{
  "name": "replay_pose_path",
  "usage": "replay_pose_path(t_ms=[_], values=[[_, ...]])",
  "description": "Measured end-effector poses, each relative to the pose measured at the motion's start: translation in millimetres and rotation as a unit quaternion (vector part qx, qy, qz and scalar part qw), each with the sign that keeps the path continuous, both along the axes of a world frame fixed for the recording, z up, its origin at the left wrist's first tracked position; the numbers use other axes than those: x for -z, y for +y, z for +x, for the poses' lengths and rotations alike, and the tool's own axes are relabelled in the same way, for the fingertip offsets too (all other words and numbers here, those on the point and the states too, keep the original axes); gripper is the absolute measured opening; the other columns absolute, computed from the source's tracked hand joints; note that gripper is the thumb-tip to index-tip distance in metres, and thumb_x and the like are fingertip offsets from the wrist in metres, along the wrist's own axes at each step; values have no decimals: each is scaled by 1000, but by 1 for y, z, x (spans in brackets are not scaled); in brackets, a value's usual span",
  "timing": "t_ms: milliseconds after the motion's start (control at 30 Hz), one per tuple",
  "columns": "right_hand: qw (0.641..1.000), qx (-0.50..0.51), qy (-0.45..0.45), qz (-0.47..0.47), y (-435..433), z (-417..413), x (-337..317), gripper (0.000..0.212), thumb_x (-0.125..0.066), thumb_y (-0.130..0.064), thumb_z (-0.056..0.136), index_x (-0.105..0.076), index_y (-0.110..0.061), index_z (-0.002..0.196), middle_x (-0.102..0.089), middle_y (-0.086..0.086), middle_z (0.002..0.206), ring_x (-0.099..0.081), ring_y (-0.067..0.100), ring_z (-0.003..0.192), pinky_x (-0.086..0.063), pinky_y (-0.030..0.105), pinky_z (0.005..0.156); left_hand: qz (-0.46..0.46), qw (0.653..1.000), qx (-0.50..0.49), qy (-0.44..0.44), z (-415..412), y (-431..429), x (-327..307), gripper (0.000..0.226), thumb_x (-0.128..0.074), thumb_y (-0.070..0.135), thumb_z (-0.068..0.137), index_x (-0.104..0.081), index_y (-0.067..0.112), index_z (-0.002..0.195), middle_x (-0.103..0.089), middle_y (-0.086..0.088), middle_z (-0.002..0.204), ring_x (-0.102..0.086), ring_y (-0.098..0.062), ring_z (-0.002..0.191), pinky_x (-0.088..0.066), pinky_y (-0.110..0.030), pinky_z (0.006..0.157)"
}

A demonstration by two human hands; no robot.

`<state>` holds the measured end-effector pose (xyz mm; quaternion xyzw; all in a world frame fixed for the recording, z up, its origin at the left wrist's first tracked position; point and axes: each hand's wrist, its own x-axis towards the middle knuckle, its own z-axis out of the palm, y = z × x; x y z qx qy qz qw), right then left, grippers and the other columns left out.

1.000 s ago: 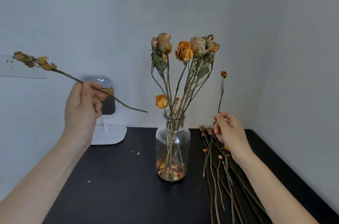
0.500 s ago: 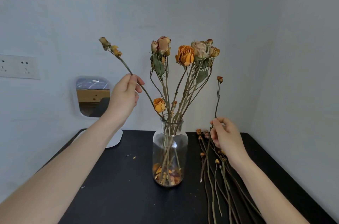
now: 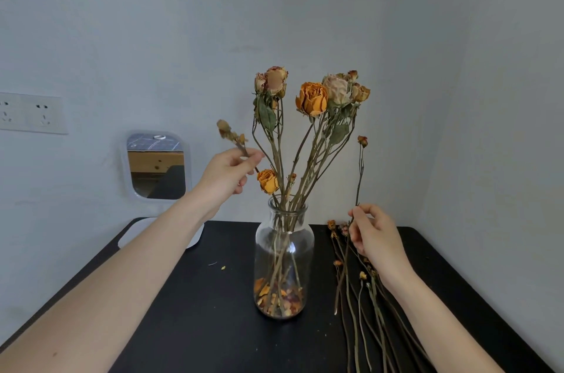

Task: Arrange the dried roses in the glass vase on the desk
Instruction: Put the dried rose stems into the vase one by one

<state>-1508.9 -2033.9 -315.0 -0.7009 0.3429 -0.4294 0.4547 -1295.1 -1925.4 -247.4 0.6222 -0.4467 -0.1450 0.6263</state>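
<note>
The light is soft and a bit dim, and it gives the wall (image 3: 183,21) a cool grey-blue look. The side wall (image 3: 503,128) on the right looks a little paler than the back one. Shadows are faint, with soft edges. The black bench (image 3: 198,311) looks dark and dull. Small white glints sit on the glass vase (image 3: 283,259). The roses (image 3: 311,98) in the vase look sharp, but the small rose (image 3: 225,128) above the left hand (image 3: 227,171) is smeared with blur. The wide lens makes the two arms (image 3: 122,296) look very big near the bottom corners, and the bench edges spread outward.
</note>
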Motion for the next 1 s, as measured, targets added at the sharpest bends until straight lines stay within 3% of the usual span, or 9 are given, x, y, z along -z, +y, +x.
replay_pose_path(t_ms=[167,400,533,600,733,867,1000], values=[[1000,-3,1,-8,-2,0,0,15,-42,-20,97,-56,-16,91,-51,0,58,-44,-1,38,-35,10,38,-74,995,-26,63,3,-2,-1,21,-60,25,88,-69,12,102,-56,1,75,-42,-8,56,-38,-12,43],[1000,-5,2,-8,-2,-1,3,15,-43,-21,97,-56,-17,91,-51,-1,57,-45,-2,38,-35,10,39,20,998,18,56,2,-4,16,9,-65,19,84,-71,21,91,-60,2,77,-46,-10,66,-42,-15,51],[1000,-6,-7,-9,-2,-1,1,15,-43,-21,97,-56,-16,92,-51,0,58,-45,-1,39,-35,10,39,46,987,85,129,8,-2,38,38,-56,-9,82,-63,18,108,-64,-2,101,-57,-12,87,-47,-21,69],[1000,-6,-18,-11,-1,0,-2,15,-42,-21,97,-56,-15,94,-51,0,58,-45,-1,39,-36,9,40,86,984,118,100,12,-1,49,49,-53,-14,79,-56,19,115,-58,-2,112,-54,-14,100,-45,-22,78],[999,-6,-44,-17,1,2,-10,15,-41,-21,97,-55,-15,95,-50,-1,58,-47,-1,41,-37,9,41,177,960,215,33,9,-9,59,69,-68,-3,75,-41,18,135,-47,4,136,-40,-14,129,-25,-35,112],[998,-5,-63,-25,4,2,-16,14,-41,-21,97,-54,-16,94,-50,-1,58,-47,-2,41,-38,9,41,207,942,265,-1,-2,-20,59,55,-75,19,74,-50,30,122,-56,10,126,-49,-10,120,-33,-33,107],[996,-4,-78,-33,6,-1,-19,14,-42,-21,97,-55,-17,93,-50,-2,56,-46,-1,40,-38,10,41,209,951,225,-44,-3,-25,65,51,-77,36,71,-49,43,114,-55,17,123,-49,-7,116,-38,-30,100]])
